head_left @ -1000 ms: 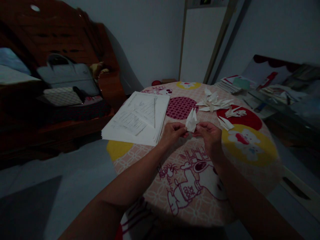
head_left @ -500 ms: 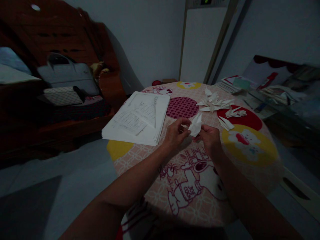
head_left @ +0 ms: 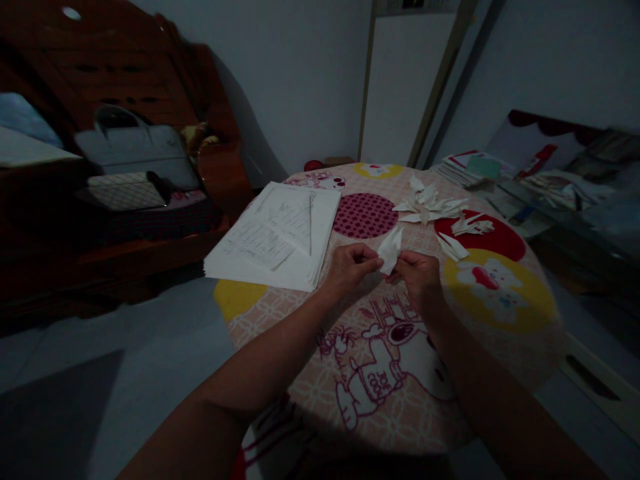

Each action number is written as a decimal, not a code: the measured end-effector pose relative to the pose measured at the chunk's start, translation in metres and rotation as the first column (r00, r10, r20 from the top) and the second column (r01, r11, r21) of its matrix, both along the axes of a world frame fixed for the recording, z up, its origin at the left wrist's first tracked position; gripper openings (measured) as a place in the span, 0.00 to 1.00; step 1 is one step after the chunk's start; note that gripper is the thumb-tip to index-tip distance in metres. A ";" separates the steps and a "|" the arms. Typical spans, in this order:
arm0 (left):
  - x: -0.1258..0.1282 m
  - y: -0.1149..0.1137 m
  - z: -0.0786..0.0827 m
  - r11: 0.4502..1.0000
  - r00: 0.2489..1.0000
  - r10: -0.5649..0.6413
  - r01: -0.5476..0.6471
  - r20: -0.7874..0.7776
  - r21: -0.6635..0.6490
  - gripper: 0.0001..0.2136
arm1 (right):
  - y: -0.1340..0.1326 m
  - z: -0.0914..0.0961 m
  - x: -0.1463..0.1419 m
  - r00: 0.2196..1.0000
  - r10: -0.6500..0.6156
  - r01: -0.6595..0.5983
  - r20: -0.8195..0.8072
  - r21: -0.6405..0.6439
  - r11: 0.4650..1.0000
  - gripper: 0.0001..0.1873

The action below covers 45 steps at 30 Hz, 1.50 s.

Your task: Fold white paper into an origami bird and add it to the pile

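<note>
The room I watch from afar is dim, with a grey bag (head_left: 135,157) on the chair (head_left: 105,60) at left. A paper stack (head_left: 321,230) sits on the round surface (head_left: 420,423). Next, my left hand (head_left: 350,268) pinches the folded paper (head_left: 389,253); just before, its finger was up. So both hands hold it now: my right hand (head_left: 420,275) pinches its other side. Folded bits (head_left: 425,205) lie farther right.

I'm in a home: a carved wooden bench (head_left: 107,50) with a handled bag (head_left: 143,157) on its seat fills the upper left, and a cartoon-print tablecloth (head_left: 415,423) spreads before me, lower centre.
</note>
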State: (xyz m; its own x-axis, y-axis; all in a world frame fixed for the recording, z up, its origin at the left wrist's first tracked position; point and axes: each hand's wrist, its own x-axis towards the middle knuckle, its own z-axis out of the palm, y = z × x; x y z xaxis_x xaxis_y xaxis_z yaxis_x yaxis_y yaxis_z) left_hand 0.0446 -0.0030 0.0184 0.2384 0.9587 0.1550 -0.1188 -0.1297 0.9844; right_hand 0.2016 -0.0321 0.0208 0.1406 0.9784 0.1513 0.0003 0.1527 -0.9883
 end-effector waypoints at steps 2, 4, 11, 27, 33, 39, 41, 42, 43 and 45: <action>0.000 -0.001 0.002 1.000 1.000 0.011 -0.010 0.025 -0.022 0.11 | 0.000 -0.001 0.000 1.000 0.005 -0.005 0.005 0.008 1.000 0.12; 0.000 -0.001 0.003 0.999 0.999 0.026 -0.025 0.027 -0.030 0.11 | -0.001 -0.001 0.000 1.000 0.015 -0.015 0.001 0.016 1.000 0.12; 0.002 -0.002 0.002 0.995 0.995 0.096 -0.096 -0.007 0.016 0.10 | -0.003 0.004 -0.001 0.999 0.032 -0.032 0.005 0.023 0.999 0.13; 0.000 -0.001 0.006 0.976 0.957 0.212 -0.196 0.200 -0.099 0.14 | -0.006 0.007 -0.004 0.970 0.196 -0.217 -0.143 -0.150 0.965 0.19; 0.000 -0.001 0.007 0.975 0.958 0.208 -0.187 0.195 -0.120 0.16 | -0.004 0.004 -0.003 0.969 0.226 -0.240 -0.101 -0.175 0.955 0.21; 0.002 -0.004 0.009 0.975 0.945 0.209 -0.180 0.251 -0.133 0.16 | -0.008 0.005 -0.010 0.992 0.124 -0.125 -0.031 -0.042 0.991 0.17; 0.003 -0.005 0.010 0.978 0.945 0.201 -0.177 0.257 -0.113 0.16 | -0.010 0.006 -0.012 0.992 0.117 -0.119 -0.046 -0.046 0.992 0.16; 0.003 -0.005 0.010 0.979 0.947 0.198 -0.179 0.251 -0.096 0.15 | -0.010 0.007 -0.012 0.990 0.128 -0.131 -0.059 -0.057 0.990 0.16; 0.002 -0.005 0.010 0.980 0.950 0.197 -0.183 0.242 -0.077 0.15 | -0.010 0.007 -0.012 0.986 0.147 -0.152 -0.072 -0.068 0.986 0.16; 0.002 -0.005 0.011 0.980 0.956 0.198 -0.195 0.215 -0.038 0.15 | -0.010 0.008 -0.011 0.979 0.186 -0.193 -0.087 -0.082 0.978 0.17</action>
State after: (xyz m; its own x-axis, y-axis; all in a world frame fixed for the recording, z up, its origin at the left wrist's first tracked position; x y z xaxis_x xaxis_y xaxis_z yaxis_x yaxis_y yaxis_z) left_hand 0.0466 -0.0083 0.0295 0.0073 0.9860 0.1665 -0.3029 -0.1565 0.9401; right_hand 0.1906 -0.0416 0.0288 -0.0405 0.9975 0.0575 -0.0980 0.0533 -0.9938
